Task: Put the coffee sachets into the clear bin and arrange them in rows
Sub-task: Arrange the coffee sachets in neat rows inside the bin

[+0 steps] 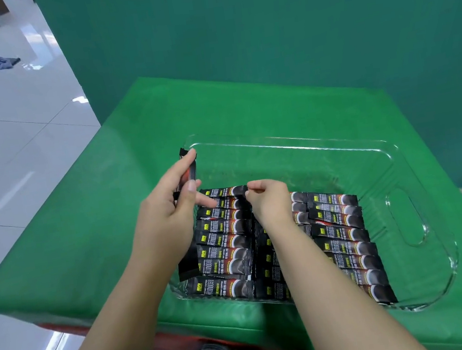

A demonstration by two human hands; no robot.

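Note:
The clear bin (pixel 410 210) sits on the green-covered table (pixel 91 237). Black coffee sachets (pixel 340 234) lie inside it in three side-by-side rows that fill its near half. My left hand (pixel 167 212) grips a small bundle of sachets (pixel 190 167) upright over the bin's left rim, and one finger reaches toward the top of the left row. My right hand (pixel 268 199) pinches the end of the topmost sachet (pixel 223 192) of the left row. My right forearm hides most of the middle row.
The far half of the bin shows only its clear bottom. A green backdrop (pixel 263 29) stands behind the table. White tiled floor (pixel 14 144) lies to the left with a cloth and small items far off. A handle cutout (pixel 405 216) marks the bin's right side.

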